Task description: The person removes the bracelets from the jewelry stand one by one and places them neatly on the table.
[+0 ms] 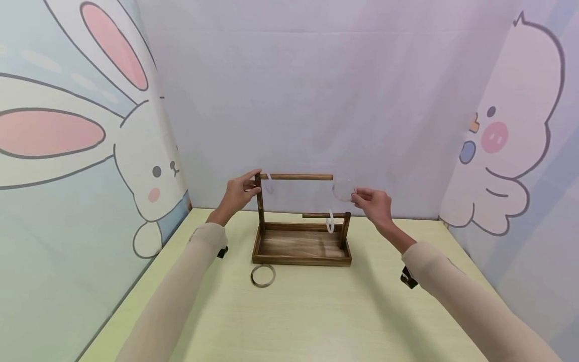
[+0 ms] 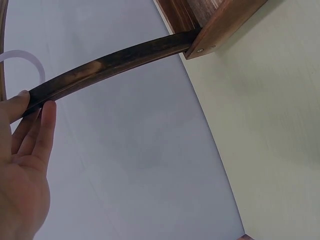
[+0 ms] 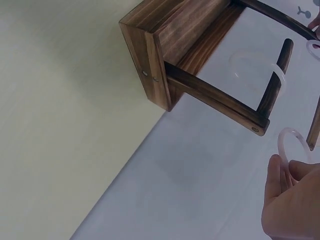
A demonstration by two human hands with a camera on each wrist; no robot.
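Misalignment looks the likeliest trouble: the right hand point(image 1: 374, 204) pinches a clear bangle point(image 3: 281, 142) between thumb and fingers near the free right end of the stand's point(image 1: 301, 260) upper bar point(image 1: 298, 177), and a bangle tipped off line could knock that end instead of passing round it. The clear bangle shows so faintly against the pale far wall point(image 1: 334, 100) that I cannot tell whether its rim is just beside the bar's tip or overlaps it. A knock there would push the tall left post point(image 1: 260, 198), whose top the left hand point(image 1: 236, 195) pinches, thumb on one side and fingers on the other; should that hold loosen, the stand might rock or slide on the worktop point(image 1: 307, 306). Letting go too soon is the other hazard, since the right fingers cover only a small part of the rim: the clear bangle could drop, strike the white bangle point(image 1: 332, 222) hanging on the short lower bar point(image 1: 314, 215) near the right post point(image 1: 345, 230), or land in the tray point(image 1: 280, 260). The pale bangle point(image 2: 20, 53) hangs on the upper bar close to the left post, so a jolt seems unlikely to shake it off. The dark bangle point(image 1: 262, 285) lies flat on the worktop at the near left of the tray, where a sliding stand could nudge it.
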